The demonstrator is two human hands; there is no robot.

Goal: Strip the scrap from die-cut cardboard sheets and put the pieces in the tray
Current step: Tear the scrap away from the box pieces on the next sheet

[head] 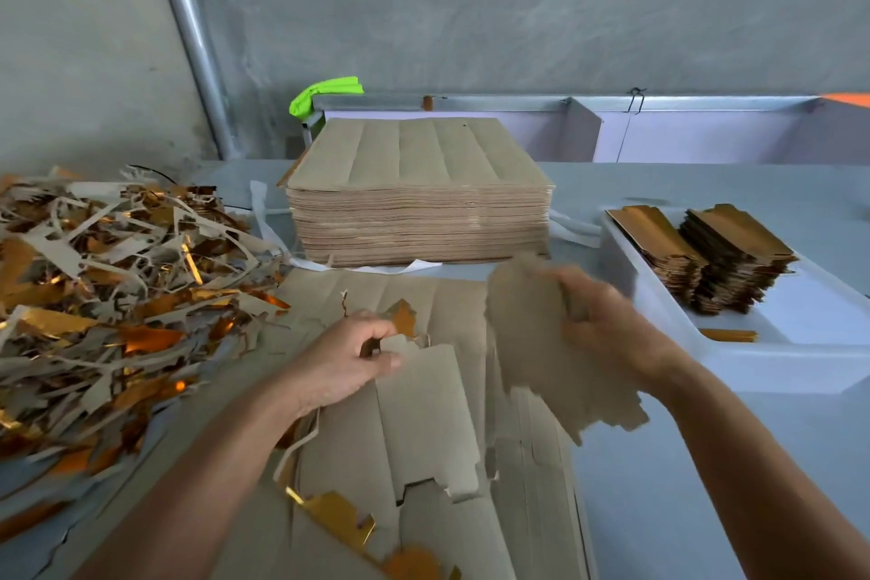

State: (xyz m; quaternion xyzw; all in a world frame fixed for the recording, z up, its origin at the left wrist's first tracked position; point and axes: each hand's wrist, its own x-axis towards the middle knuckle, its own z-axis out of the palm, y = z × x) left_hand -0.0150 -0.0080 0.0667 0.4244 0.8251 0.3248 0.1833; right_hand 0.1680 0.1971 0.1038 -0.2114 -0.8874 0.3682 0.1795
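Note:
A die-cut cardboard sheet point(423, 429) lies brown side up on the table in front of me, partly torn apart. My left hand point(343, 358) pinches its upper edge, beside a gold-backed scrap bit point(402, 316). My right hand point(607, 325) grips a separated brown piece point(532, 344), lifted and blurred, just left of the white tray point(800, 372). Inside the tray stand two stacks of gold-faced pieces point(706, 259), with one loose gold strip point(729, 335) lying near them.
A tall stack of uncut sheets point(419, 203) stands behind the work sheet. A big heap of brown and gold scrap point(108, 297) fills the left of the table. A gold-edged scrap strip point(339, 513) lies near my left forearm. A grey wall and metal pipe point(193, 38) stand behind.

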